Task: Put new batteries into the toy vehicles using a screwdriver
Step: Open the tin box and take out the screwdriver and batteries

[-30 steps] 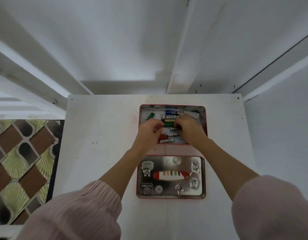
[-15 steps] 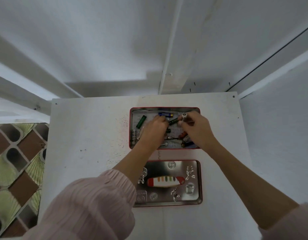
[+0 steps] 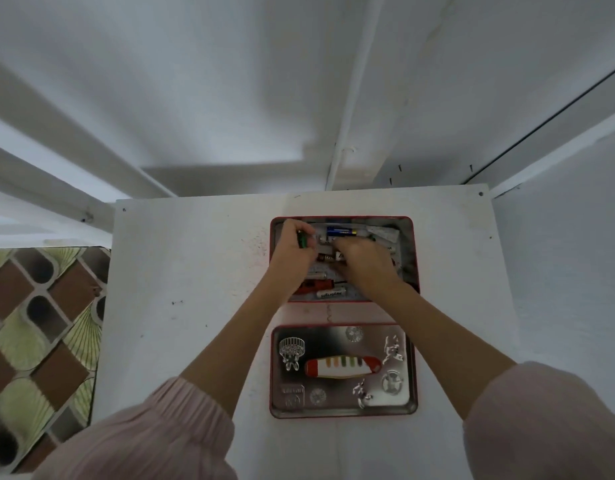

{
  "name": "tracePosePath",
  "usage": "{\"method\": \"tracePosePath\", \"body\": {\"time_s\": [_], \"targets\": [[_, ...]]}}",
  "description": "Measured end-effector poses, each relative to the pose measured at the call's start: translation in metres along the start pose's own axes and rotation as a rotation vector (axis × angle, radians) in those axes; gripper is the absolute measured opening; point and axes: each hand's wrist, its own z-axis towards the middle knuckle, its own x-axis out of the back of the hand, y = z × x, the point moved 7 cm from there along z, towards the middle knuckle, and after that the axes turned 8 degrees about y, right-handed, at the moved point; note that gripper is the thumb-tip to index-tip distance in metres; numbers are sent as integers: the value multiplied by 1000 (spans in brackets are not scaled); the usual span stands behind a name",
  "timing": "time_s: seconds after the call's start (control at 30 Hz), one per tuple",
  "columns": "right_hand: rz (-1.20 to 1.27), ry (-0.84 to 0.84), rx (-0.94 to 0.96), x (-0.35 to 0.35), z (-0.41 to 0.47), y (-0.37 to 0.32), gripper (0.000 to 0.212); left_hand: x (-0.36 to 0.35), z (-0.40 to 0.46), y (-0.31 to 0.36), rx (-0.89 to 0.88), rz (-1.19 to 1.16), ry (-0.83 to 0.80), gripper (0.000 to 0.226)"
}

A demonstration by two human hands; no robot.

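Left grip [image 3: 294, 245] pinches a green battery [image 3: 302, 239] over the tin [image 3: 408, 258] on the bench [image 3: 195, 271]; right grip [image 3: 363, 263], closure indiscernible, should isolate one cell before lifting.

Two hands reach into one open tin [image 3: 414, 258] at the far side of the desk [image 3: 195, 271]: the left hand [image 3: 294, 252] and the right hand [image 3: 363, 263]. One tin lid [image 3: 344, 407] lies nearer, just in front of the tin. In the tin, at least four batteries show: one blue [image 3: 340, 232] at the far edge, one green [image 3: 302, 239] in the left hand's fingers, one dark [image 3: 328, 257] between the hands, one white [image 3: 331, 293] at the near edge. One red item [image 3: 316, 285] lies beside the white one. More may lie hidden under the hands.
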Motion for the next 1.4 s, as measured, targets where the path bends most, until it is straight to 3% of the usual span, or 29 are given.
{"method": "tracePosePath", "body": {"time_s": [0.07,0.17,0.27,0.43,0.6,0.7,0.77,0.83,0.9,1.0,1.1,1.17,1.27,1.4], "targets": [[164,-2,-121,7,-5,7,21,-6,4,5,-101,172,-35,31],[681,-25,-413,19,-20,24,7,-13,10,6,-193,327,-55,25],[1057,-17,-575,31,-34,35,11,-23,12,-2,-270,591,-94,31],[1312,10,-585,39,-39,37,32,-35,14,-5,-457,941,-10,33],[1451,-19,-676,35,-43,36,5,-41,18,-3,-561,1146,-9,38],[1393,-12,-656,36,-38,38,9,-32,14,-2,-438,876,-42,16],[1347,-2,-628,36,-33,39,11,-17,9,-4,-222,568,-28,15],[1228,-5,-609,33,-26,38,14,-4,0,-1,-115,342,-1,14],[886,4,-502,32,-14,34,9,8,-7,0,-42,98,5,15],[252,15,-291,28,6,20,21,12,-17,-7,182,-350,-45,22],[-63,-44,-125,12,14,4,23,10,-22,-9,300,-533,-52,22],[-129,-75,-101,7,15,1,23,10,-22,-12,331,-537,-37,16],[193,-3,-244,27,7,12,18,5,-17,-12,283,-413,-46,17],[1133,225,-638,61,-23,50,11,-18,-6,-4,144,-104,-42,16]]}}
